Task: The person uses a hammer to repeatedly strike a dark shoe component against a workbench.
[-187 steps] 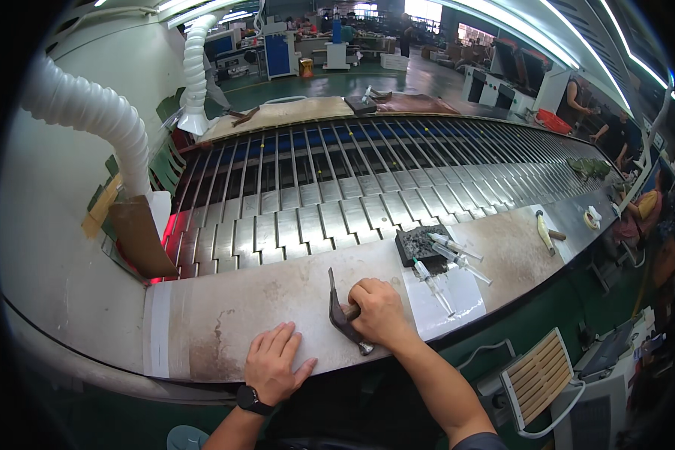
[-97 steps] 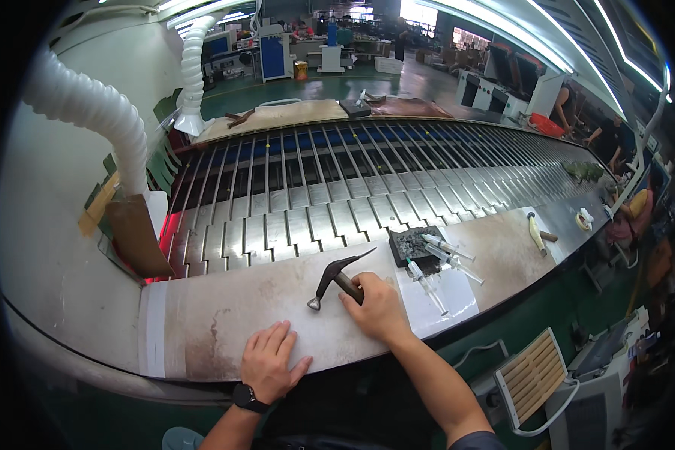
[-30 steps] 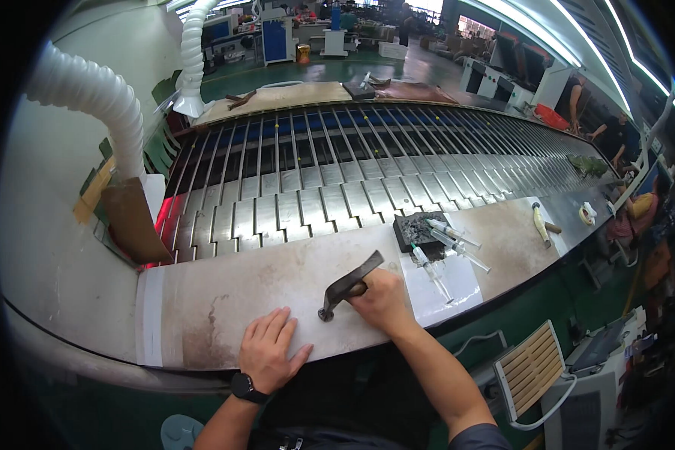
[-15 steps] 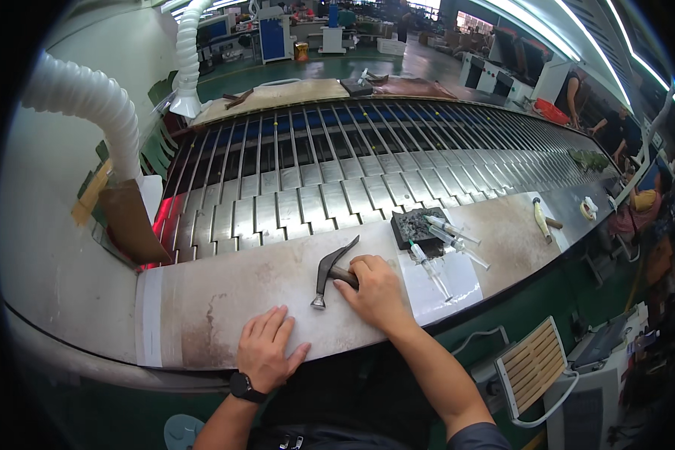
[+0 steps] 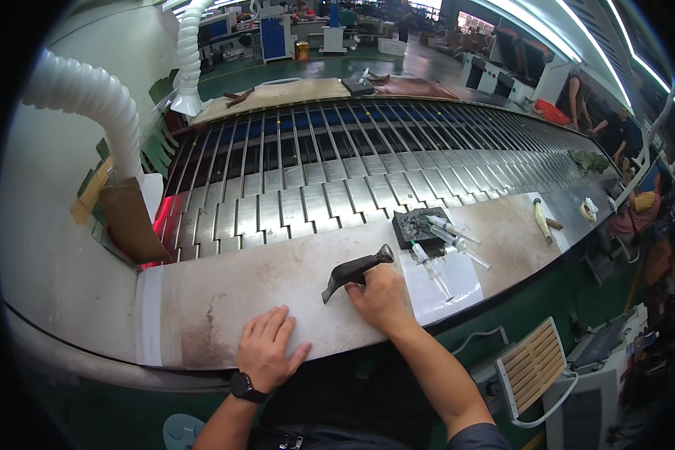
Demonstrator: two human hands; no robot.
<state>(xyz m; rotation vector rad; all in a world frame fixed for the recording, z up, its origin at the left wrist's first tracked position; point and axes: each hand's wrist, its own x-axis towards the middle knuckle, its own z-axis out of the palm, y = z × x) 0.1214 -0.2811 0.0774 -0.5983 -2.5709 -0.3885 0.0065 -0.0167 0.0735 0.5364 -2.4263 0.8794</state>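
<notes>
Here, hammer (image 5: pixel 355 269) in right grip (image 5: pixel 380 298), head leftward

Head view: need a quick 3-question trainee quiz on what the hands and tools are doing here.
1. True or false: the right hand grips the dark metal hammer on the worn grey work surface.
2. The left hand is: A) lifting a syringe, B) lying flat on the work surface, C) holding the white ribbed hose.
3. Fill in: the clear plastic syringes lie beside the small black tray, to the ____ of the hammer.

Key: 1 true; 2 B; 3 right.
</notes>
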